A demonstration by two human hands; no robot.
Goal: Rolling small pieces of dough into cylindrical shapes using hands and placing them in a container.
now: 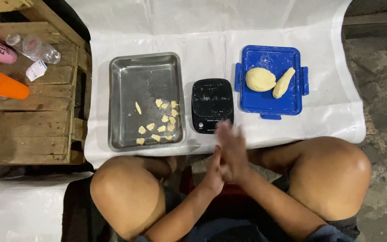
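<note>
Both hands, left (214, 172) and right (234, 150), are pressed palm to palm; what's between them I cannot tell. The scale (212, 105) lies just ahead, the tray (126, 71) of dough pieces (160, 120) forward-left, nearer the left hand.

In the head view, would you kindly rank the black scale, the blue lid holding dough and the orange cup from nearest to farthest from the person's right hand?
From the right hand, pressed palm to palm against the left hand:
1. Black scale: just beyond the fingertips, centre of the white sheet.
2. Blue lid: farther back, to the right.
3. Orange cup: far left, on the wooden pallet.
</note>
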